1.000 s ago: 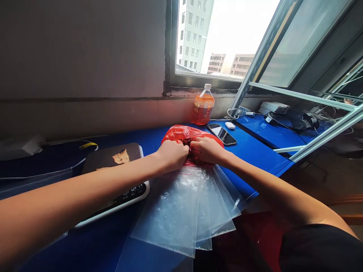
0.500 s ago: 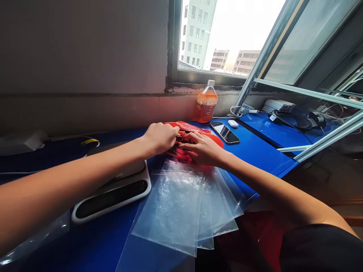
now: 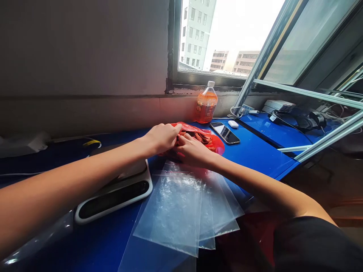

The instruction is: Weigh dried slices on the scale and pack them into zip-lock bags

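A red plastic bag (image 3: 217, 145) lies on the blue table, its mouth spread apart. Inside show dark reddish-brown dried pieces (image 3: 201, 138), whose kind I cannot make out. My left hand (image 3: 163, 138) is closed on the bag's left edge, thumb on top. My right hand (image 3: 193, 150) is at the near side of the mouth, its fingers bent together and pinching the bag's rim; the fingertips are partly hidden. Just below the hands, several clear zip bags (image 3: 172, 211) lie fanned out, overhanging the table's near edge.
A white kitchen scale (image 3: 113, 202) with a dark front panel sits under my left forearm. Behind the bag stand an orange drink bottle (image 3: 207, 104), a phone (image 3: 225, 133) and a white earbud case (image 3: 233, 124). A metal frame (image 3: 306, 90) with cables and devices is at the right.
The bag's mouth has been pulled wider, showing more of the dried pieces. My right hand has shifted slightly left, its fingers drawing in toward my left hand.
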The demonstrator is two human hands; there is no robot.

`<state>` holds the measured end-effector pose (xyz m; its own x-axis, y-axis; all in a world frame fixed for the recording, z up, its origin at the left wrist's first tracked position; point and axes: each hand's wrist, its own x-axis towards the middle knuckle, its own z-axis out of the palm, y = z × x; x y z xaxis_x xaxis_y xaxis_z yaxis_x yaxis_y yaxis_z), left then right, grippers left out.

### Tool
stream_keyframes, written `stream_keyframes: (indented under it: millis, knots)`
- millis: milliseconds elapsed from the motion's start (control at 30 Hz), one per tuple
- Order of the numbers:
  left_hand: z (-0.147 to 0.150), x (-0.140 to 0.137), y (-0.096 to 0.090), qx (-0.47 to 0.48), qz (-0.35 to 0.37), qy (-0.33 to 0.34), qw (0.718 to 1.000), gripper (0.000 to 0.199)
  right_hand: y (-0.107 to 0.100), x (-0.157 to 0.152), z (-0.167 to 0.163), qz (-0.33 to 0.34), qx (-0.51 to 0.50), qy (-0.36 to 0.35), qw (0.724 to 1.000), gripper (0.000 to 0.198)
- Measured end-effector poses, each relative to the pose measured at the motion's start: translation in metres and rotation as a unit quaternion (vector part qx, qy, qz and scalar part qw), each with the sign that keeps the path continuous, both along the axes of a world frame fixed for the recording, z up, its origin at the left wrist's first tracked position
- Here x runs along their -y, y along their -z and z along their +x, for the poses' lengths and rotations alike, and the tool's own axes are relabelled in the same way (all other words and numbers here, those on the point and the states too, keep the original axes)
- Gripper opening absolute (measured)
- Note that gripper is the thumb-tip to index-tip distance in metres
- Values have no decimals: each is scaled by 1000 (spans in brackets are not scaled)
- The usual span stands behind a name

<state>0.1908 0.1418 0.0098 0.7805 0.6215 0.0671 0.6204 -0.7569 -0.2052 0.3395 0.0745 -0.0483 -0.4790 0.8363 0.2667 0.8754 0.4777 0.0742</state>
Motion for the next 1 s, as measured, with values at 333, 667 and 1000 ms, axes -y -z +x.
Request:
stream_keyframes:
  millis: [333, 667, 1000]
  knots:
    - [-10, 0, -1, 7, -23, 48, 999, 28, -3, 8, 19, 23, -118, 12, 993, 18]
    - [-66, 32, -19, 224, -134, 125, 957, 27, -27, 27, -1, 11, -381, -93, 920, 10]
    - [-104, 76, -27, 376, -259, -71, 887, 23, -29, 38, -51, 1, -455, -110, 883, 20]
